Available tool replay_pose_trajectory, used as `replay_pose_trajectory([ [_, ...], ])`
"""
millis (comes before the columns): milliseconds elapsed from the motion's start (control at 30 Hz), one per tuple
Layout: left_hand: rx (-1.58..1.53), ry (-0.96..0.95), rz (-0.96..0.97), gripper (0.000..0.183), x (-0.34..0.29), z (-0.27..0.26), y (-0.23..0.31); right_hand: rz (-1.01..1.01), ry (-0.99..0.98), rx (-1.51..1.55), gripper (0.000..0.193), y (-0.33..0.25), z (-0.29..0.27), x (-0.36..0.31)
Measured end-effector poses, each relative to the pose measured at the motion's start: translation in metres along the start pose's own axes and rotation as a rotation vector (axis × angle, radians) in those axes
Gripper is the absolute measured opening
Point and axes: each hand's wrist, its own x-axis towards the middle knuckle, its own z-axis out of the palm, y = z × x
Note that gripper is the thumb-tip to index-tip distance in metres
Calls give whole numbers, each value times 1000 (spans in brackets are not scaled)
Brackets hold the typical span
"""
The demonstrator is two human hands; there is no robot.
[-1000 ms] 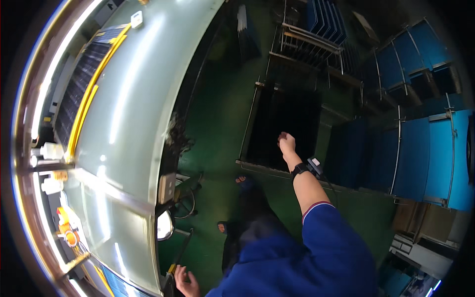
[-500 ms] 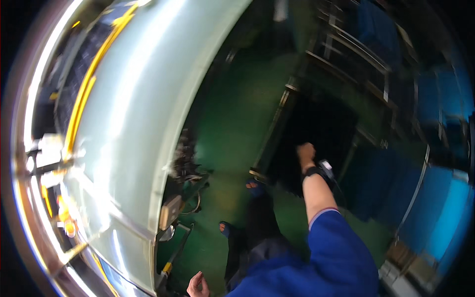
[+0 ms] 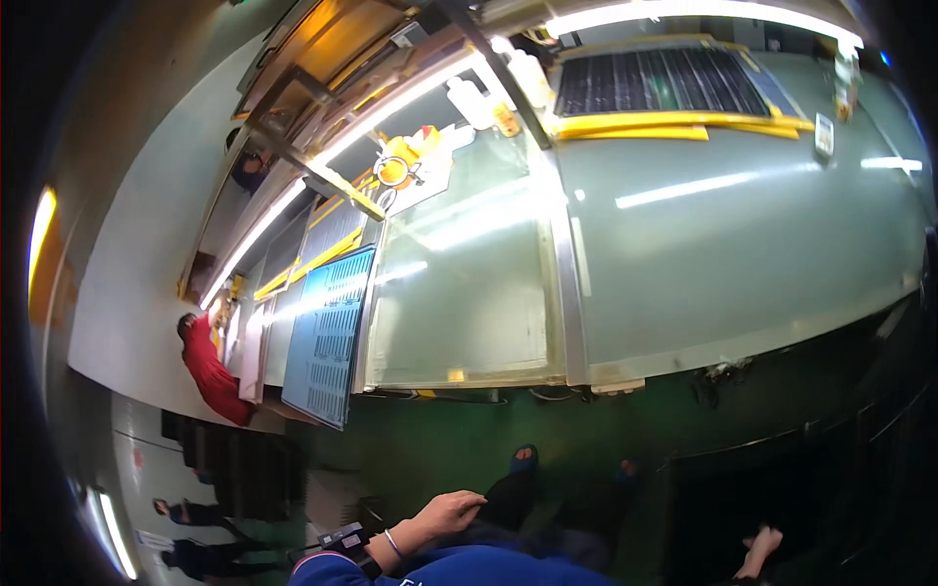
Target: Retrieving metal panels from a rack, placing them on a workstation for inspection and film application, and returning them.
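My left hand [image 3: 454, 510] hangs in front of my body, its fingers loosely curled together and nothing visible in them. A light bracelet [image 3: 393, 543] and a black strapped device [image 3: 344, 539] circle that wrist. Low on the right, my right hand [image 3: 765, 540] is small in view, with its fingers curled over a very dark area. Whether it grips anything there cannot be made out. Ahead of me stretches a long pale green, shiny worktable [image 3: 703, 254]. A blue slotted panel [image 3: 332, 337] stands tilted at its left part, apart from both hands.
A metal post [image 3: 567, 283] crosses the worktable. A dark striped panel [image 3: 664, 83], yellow strips [image 3: 674, 125], white bottles [image 3: 471, 103] and an orange roll [image 3: 394, 172] lie toward the back. A person in red [image 3: 210, 371] bends at the left; other people [image 3: 200, 513] are farther off.
My view has swung left, so the worktable now lies across in front of me. My left hand has come up into fuller view; my right hand now shows at the lower right.
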Motion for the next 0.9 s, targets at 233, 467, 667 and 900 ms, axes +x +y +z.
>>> replay_pose_trajectory([
  [233, -101, 89, 186, 20, 10, -22, -45, -322, 100, -72, 22, -117, -208, -174],
  [467, -387, 673, 310, 23, 16, -92, -123, -764, 303, -137, 34, -206, -296, -384],
  [667, -128, 1512, -94, 19, -19, -172, -242, -1546, 576, -340, 45, -234, -264, -605],
  [900, -1597, 1796, -701, 39, -58, -140, -432, -1396, 253, 85, 46, -283, -184, -619],
])
